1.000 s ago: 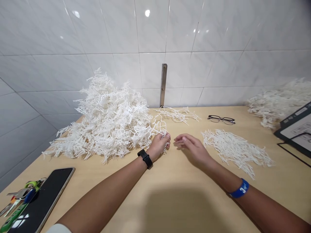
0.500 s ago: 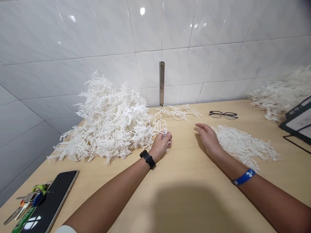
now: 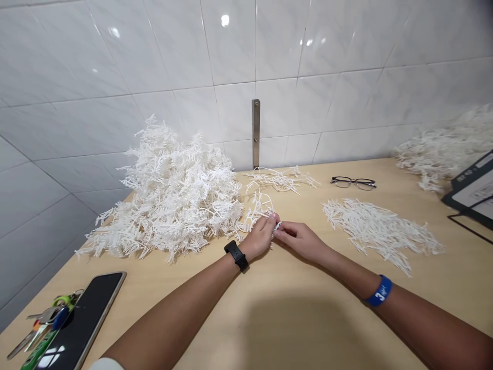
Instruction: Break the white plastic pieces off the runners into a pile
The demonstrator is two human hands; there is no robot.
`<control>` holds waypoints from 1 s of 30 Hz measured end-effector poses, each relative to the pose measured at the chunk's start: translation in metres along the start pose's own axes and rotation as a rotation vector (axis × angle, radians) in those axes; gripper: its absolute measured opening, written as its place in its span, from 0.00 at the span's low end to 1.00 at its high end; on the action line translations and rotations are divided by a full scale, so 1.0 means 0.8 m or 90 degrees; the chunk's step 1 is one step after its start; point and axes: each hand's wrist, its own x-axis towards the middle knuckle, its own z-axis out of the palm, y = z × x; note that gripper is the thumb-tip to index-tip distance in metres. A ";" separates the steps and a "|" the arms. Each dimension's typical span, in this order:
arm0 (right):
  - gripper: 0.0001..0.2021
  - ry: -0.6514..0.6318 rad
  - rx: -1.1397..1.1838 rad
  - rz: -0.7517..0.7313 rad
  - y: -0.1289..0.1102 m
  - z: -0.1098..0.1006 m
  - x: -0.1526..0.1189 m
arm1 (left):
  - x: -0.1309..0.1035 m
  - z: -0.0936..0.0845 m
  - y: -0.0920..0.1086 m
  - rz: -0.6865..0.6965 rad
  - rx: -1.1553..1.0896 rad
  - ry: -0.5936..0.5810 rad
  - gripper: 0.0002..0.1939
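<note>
My left hand (image 3: 262,235), with a black watch on its wrist, is closed around a white branched plastic piece (image 3: 259,203). Thin curved stems of that piece stick up past the fingers. My right hand (image 3: 302,240) meets it at the fingertips, pinched at the near end of the same piece; the exact grip is partly hidden. Left of the hands rises a big heap of white branched pieces (image 3: 173,195). To the right lies a flatter pile of short white pieces (image 3: 379,228). Behind the hands is a small loose bunch of bare white stems (image 3: 283,179).
Eyeglasses (image 3: 353,183) lie toward the back of the wooden table (image 3: 215,313). A phone (image 3: 87,318) and keys (image 3: 46,321) are at the front left. At the far right are another white heap (image 3: 447,146) and a dark-framed board (image 3: 473,192). A metal bracket (image 3: 256,133) is on the tiled wall.
My right hand has come left from beside the flat pile to meet my left hand and pinch the branched piece. My left hand has shifted slightly right, still holding it.
</note>
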 end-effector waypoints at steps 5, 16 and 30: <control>0.17 -0.005 -0.036 0.002 0.005 0.003 0.002 | -0.003 -0.001 0.001 0.042 0.094 -0.009 0.21; 0.16 -0.047 0.044 -0.022 0.012 -0.024 0.008 | 0.005 -0.003 0.007 0.049 0.114 -0.013 0.13; 0.21 -0.124 0.168 -0.024 0.018 -0.041 0.009 | 0.005 -0.008 0.001 -0.008 -0.102 -0.096 0.28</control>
